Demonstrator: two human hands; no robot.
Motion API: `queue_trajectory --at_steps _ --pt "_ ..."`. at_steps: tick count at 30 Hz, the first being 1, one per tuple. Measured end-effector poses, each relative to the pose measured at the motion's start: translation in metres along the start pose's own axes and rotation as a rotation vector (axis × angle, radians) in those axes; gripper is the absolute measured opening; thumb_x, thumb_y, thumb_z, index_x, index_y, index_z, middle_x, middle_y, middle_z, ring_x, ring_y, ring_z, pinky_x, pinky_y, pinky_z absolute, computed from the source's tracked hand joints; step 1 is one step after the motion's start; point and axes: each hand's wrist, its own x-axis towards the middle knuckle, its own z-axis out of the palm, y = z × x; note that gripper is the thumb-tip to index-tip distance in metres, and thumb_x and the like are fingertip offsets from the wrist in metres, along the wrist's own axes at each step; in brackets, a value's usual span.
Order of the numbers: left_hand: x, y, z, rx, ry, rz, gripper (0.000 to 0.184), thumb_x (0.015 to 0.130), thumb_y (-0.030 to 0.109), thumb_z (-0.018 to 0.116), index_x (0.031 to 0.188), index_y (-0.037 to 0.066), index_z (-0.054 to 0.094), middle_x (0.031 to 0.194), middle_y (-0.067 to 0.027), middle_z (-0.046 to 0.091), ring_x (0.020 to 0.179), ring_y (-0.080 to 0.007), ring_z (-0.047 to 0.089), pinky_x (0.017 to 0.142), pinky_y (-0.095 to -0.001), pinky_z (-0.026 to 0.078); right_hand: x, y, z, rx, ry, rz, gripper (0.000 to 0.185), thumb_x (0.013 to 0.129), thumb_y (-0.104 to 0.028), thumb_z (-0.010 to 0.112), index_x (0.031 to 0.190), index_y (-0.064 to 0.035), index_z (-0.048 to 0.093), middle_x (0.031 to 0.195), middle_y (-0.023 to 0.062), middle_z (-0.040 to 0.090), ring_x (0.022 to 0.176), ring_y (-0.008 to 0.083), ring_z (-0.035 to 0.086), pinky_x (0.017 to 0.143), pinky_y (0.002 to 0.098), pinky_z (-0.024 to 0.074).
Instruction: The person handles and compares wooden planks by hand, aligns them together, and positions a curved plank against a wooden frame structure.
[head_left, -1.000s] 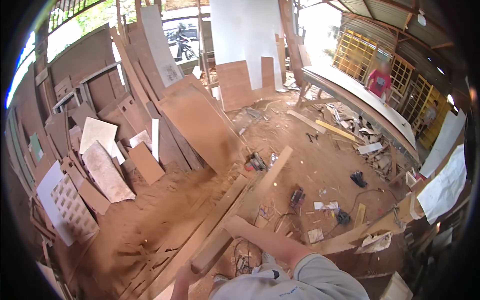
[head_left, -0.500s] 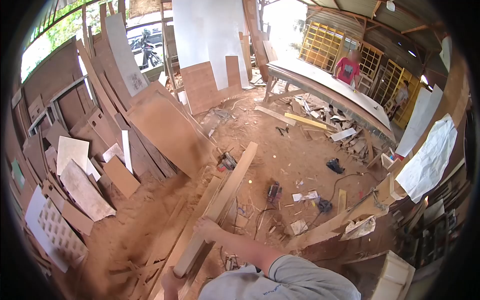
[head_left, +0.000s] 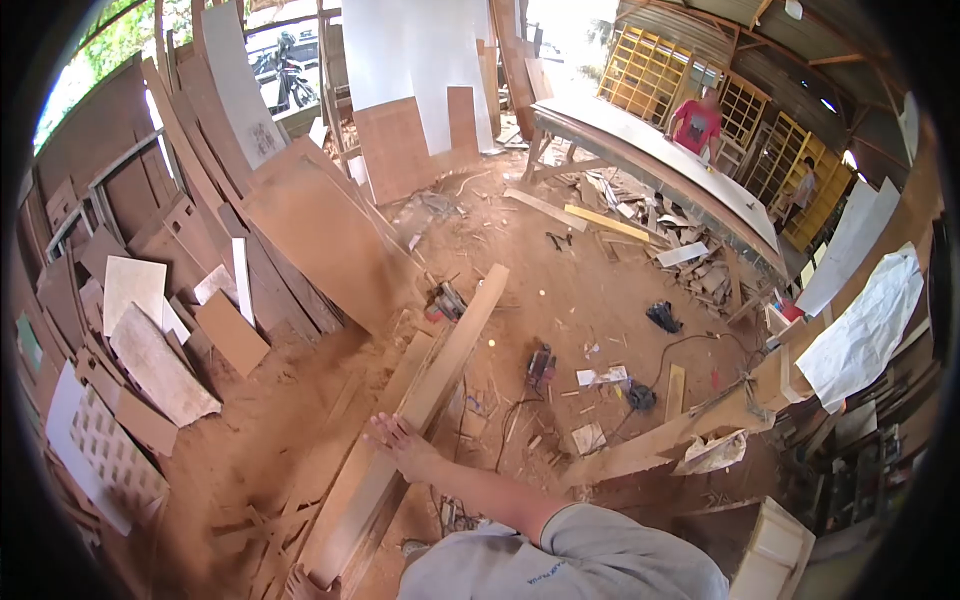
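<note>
A long wooden plank (head_left: 437, 371) runs from the bottom left toward the middle of the floor, its broad face up, on top of other timber. Flat on that face rests my right hand (head_left: 405, 448), its fingers spread. At the plank's near end, by the bottom edge of the view, my left hand (head_left: 312, 586) grips the end; only its fingertips show and the rest is cut off. Another board (head_left: 405, 370) lies alongside on the left. Just past the far end sits a power tool (head_left: 445, 300).
Sheets and offcuts, including a large brown panel (head_left: 315, 240), lean along the left. A second power tool (head_left: 541, 366) and cords lie on the sawdust-covered floor. A person in a red shirt (head_left: 695, 125) stands behind a long table (head_left: 650, 150). A white box (head_left: 775, 550) is at lower right.
The plank has rolled from its edge onto its broad face. My right hand has gone from gripping it to lying flat. My left hand has shifted down and left with the near end.
</note>
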Motion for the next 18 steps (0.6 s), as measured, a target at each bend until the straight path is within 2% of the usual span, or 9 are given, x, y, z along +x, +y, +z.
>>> queue_trajectory --at_steps 2,3,6,9,12,15,18 --pt "-0.003 -0.018 0.026 -0.094 -0.281 -0.142 0.074 0.074 0.062 0.090 0.118 0.007 0.068 0.099 -0.0193 0.074 0.093 -0.0415 0.072 0.082 -0.0533 0.057 0.003 -0.003 0.011 0.036 -0.031 0.010 0.107 0.086 -0.022 0.074 0.176 -0.0122 0.018 0.181 0.0268 0.013 0.169 0.0447 0.007 0.136 0.0583 0.0019" --pt "-0.005 -0.015 0.032 -0.108 -0.145 -0.106 0.072 0.074 0.066 0.089 0.109 0.007 0.069 0.094 -0.0177 0.074 0.088 -0.0414 0.073 0.078 -0.0562 0.056 0.006 0.000 0.005 0.045 -0.042 0.018 0.109 0.085 -0.021 0.075 0.176 -0.0132 0.017 0.181 0.0272 0.013 0.169 0.0441 0.007 0.137 0.0576 0.0013" --pt "-0.004 -0.014 0.045 -0.037 -0.217 -0.159 0.072 0.073 0.068 0.089 0.105 0.006 0.069 0.096 -0.0192 0.074 0.090 -0.0420 0.073 0.079 -0.0561 0.057 0.014 -0.006 -0.019 0.057 -0.320 0.055 0.101 0.084 -0.022 0.076 0.174 -0.0132 0.028 0.180 0.0273 0.015 0.169 0.0441 0.007 0.136 0.0583 0.0009" --pt "-0.007 -0.018 0.043 -0.028 -0.225 -0.142 0.073 0.070 0.069 0.090 0.102 0.007 0.068 0.095 -0.0200 0.075 0.089 -0.0430 0.073 0.078 -0.0572 0.057 0.014 -0.027 -0.036 0.015 -0.221 -0.127 0.097 0.083 -0.024 0.080 0.170 -0.0132 0.039 0.177 0.0280 0.024 0.168 0.0431 0.015 0.136 0.0590 0.0050" --pt "-0.005 -0.013 0.034 -0.065 -0.184 -0.157 0.071 0.069 0.067 0.091 0.096 0.007 0.067 0.090 -0.0195 0.074 0.086 -0.0435 0.073 0.077 -0.0574 0.057 0.035 -0.065 -0.014 0.143 -0.315 -0.238 0.098 0.072 -0.028 0.094 0.159 -0.0133 0.051 0.166 0.0241 0.045 0.161 0.0413 0.033 0.134 0.0584 0.0191" --pt "-0.007 -0.015 0.038 -0.083 -0.122 -0.156 0.068 0.067 0.064 0.093 0.091 0.007 0.065 0.084 -0.0185 0.072 0.081 -0.0440 0.071 0.074 -0.0577 0.055 0.055 -0.108 -0.006 0.111 -0.512 -0.273 0.096 0.074 -0.029 0.093 0.159 -0.0146 0.053 0.158 0.0202 0.053 0.154 0.0362 0.043 0.133 0.0577 0.0230" --pt "-0.010 -0.018 0.037 -0.122 -0.050 -0.099 0.066 0.066 0.061 0.095 0.088 0.007 0.064 0.081 -0.0176 0.070 0.078 -0.0440 0.069 0.071 -0.0574 0.053 0.069 -0.126 0.008 0.061 -0.557 -0.277 0.092 0.072 -0.029 0.094 0.154 -0.0146 0.056 0.150 0.0148 0.060 0.151 0.0329 0.047 0.127 0.0555 0.0346"
